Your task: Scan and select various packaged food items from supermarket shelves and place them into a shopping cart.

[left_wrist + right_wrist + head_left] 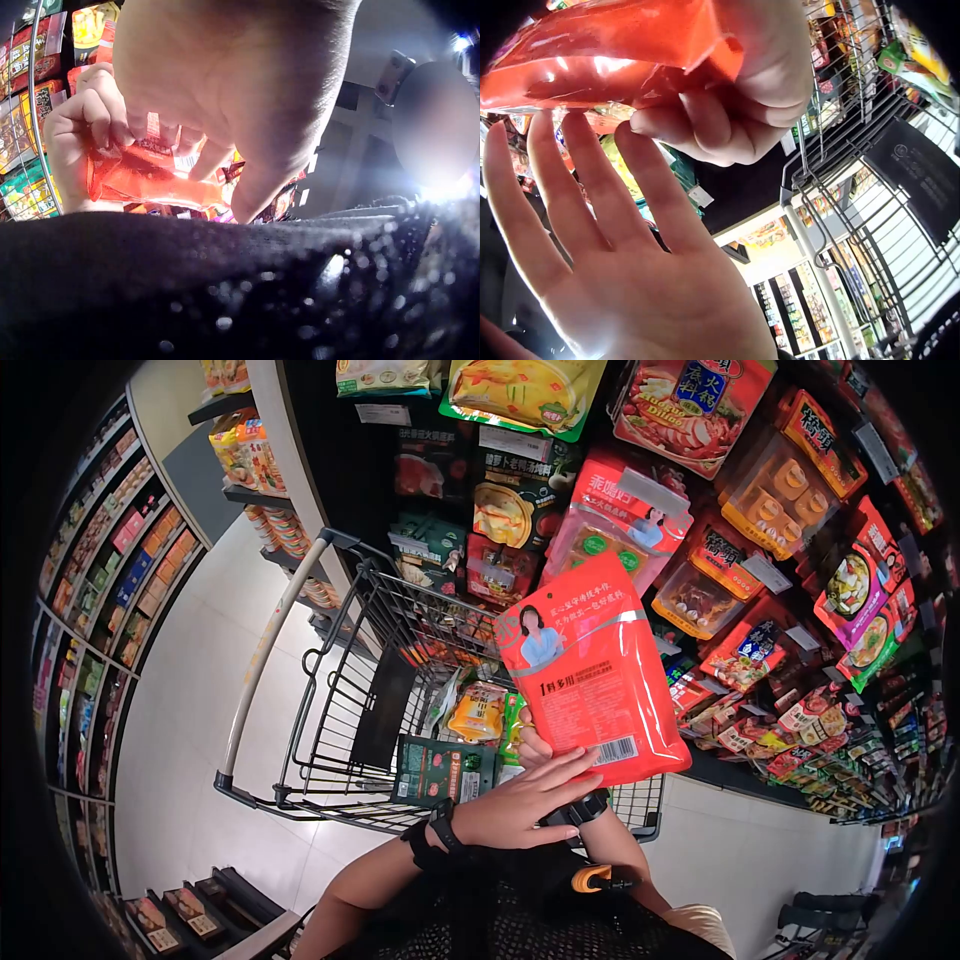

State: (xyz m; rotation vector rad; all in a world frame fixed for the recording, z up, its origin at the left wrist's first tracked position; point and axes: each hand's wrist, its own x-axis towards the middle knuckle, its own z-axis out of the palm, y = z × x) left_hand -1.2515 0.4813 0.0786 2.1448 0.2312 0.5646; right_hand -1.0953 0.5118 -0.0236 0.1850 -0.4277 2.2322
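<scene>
A red seasoning packet, its printed back and barcode facing up, is held over the front of the shopping cart. My right hand grips its lower left corner from beneath, largely hidden by the packet in the head view. In the right wrist view the curled fingers of the right hand show at the packet's end. My left hand lies with fingers extended, fingertips on the packet's lower edge near the barcode. The left hand also appears with straight, spread fingers in the right wrist view.
Inside the cart lie a dark green packet, a yellow packet and a bright green one. Racks of hot pot base packets rise close ahead and to the right. Tiled floor and another shelf are at left.
</scene>
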